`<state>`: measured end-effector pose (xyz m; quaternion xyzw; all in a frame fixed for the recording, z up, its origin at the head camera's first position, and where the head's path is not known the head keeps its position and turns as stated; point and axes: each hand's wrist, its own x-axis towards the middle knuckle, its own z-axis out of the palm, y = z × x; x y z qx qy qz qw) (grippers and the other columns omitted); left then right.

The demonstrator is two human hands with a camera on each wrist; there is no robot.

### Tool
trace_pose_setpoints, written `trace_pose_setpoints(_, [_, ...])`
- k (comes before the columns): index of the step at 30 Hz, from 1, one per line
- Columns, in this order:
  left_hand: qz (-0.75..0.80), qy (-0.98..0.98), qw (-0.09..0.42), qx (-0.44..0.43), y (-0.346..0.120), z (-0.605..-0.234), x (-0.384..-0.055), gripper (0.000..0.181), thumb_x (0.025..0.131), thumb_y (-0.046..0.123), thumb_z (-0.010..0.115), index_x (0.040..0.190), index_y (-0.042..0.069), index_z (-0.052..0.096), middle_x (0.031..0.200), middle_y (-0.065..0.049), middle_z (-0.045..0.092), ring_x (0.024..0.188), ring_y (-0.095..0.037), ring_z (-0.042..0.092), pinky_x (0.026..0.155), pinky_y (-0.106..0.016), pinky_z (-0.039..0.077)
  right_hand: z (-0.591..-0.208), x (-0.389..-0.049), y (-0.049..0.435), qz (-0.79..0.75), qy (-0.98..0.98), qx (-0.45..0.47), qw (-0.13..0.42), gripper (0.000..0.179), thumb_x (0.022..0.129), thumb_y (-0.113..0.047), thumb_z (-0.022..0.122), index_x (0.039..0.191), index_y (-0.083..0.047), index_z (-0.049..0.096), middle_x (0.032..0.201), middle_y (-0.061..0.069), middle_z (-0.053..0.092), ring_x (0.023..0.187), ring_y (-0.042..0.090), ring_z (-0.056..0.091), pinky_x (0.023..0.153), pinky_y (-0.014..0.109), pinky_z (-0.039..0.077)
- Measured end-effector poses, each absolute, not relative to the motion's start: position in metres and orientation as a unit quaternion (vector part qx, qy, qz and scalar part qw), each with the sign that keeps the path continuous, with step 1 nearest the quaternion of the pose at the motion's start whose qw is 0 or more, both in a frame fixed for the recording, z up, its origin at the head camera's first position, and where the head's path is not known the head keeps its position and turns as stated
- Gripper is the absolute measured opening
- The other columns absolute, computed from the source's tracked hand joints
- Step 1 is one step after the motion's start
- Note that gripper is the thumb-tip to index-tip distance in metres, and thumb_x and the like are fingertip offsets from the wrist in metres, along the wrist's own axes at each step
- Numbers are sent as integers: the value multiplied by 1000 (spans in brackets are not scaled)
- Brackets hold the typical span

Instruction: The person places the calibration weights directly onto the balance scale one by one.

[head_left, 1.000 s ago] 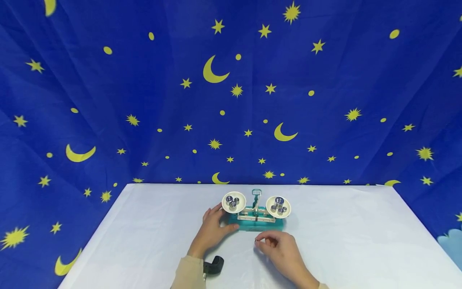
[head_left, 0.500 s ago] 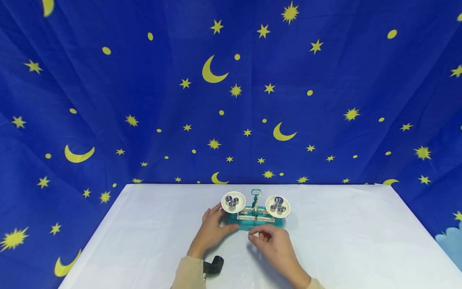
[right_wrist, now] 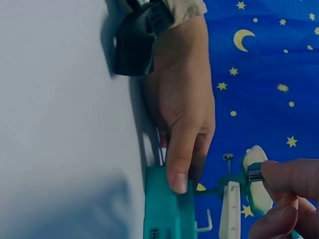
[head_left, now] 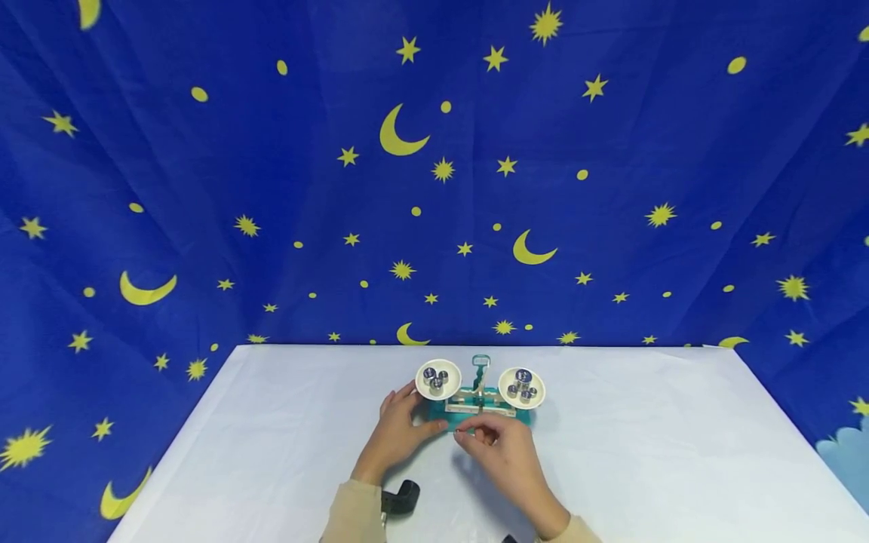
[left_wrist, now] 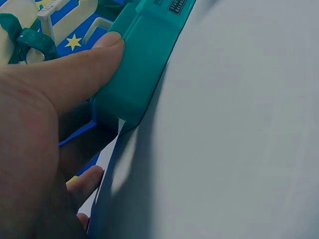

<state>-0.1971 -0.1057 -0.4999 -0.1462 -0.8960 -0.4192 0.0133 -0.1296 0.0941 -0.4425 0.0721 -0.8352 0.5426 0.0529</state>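
Note:
A green balance scale [head_left: 523, 416] with two white pans stands on the table. Its left pan [head_left: 452, 388] bears a cluster of silver metal weights [head_left: 437, 385], and its right pan [head_left: 537, 381] bears several more. My left hand [head_left: 397, 437] grips the left end of the green base [left_wrist: 137, 79], thumb on top and fingers low along its side. Between thumb and forefinger, my right hand [head_left: 508, 456] pinches a small silver metal weight [right_wrist: 255, 176], held in front of the base near my left thumb. The other right fingers are curled in.
A white cloth covers the table [head_left: 665, 452]. Behind it hangs a blue curtain [head_left: 326, 204] with yellow moons and stars. A black wrist camera [head_left: 403, 498] juts from the left sleeve [head_left: 354, 514] above the table.
My right hand has moved left and a little away from me, bringing the small weight along the scale's front toward my left thumb. My left hand has stayed on the base.

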Motion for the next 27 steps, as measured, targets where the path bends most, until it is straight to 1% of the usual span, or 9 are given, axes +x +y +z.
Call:
trace_pose_setpoints(5, [-421,-895,14,-145,-106,-501,-195,72,84,44,79,138,2,58,146,-19,53,144,-39,36,121,-62,10,-439,-130,89,549,-830,74,56,7,82,-11,81,88,-9,78,65,-7,55,60,6,49,52,18,43])
trace_pose_setpoints(10, [-419,-896,16,-147,-107,-501,-195,71,84,43,79,138,2,59,146,-19,53,144,-38,36,120,-63,10,-437,-131,86,550,-830,70,63,7,81,-10,81,87,-10,78,64,-7,55,60,6,50,51,18,42])
trace_pose_setpoints(14, [-414,-897,19,-152,-107,-502,-196,71,84,44,79,138,3,59,145,-18,54,144,-38,36,120,-63,11,-437,-133,83,547,-830,72,80,7,81,-10,82,86,-12,78,64,-8,55,59,5,50,50,18,43])
trace_pose_setpoints(23, [-401,-903,23,-155,-107,-501,-197,77,83,54,76,139,4,58,144,-16,56,143,-38,37,120,-62,12,-432,-137,78,556,-821,78,101,8,80,-8,83,88,-8,79,63,-9,55,59,5,50,51,17,42])
trace_pose_setpoints(27, [-405,-901,17,-153,-106,-499,-197,78,84,54,75,140,3,58,144,-17,56,143,-39,37,121,-62,12,-429,-138,76,571,-811,73,102,10,80,-7,82,89,-8,79,65,-7,56,61,6,50,51,17,42])
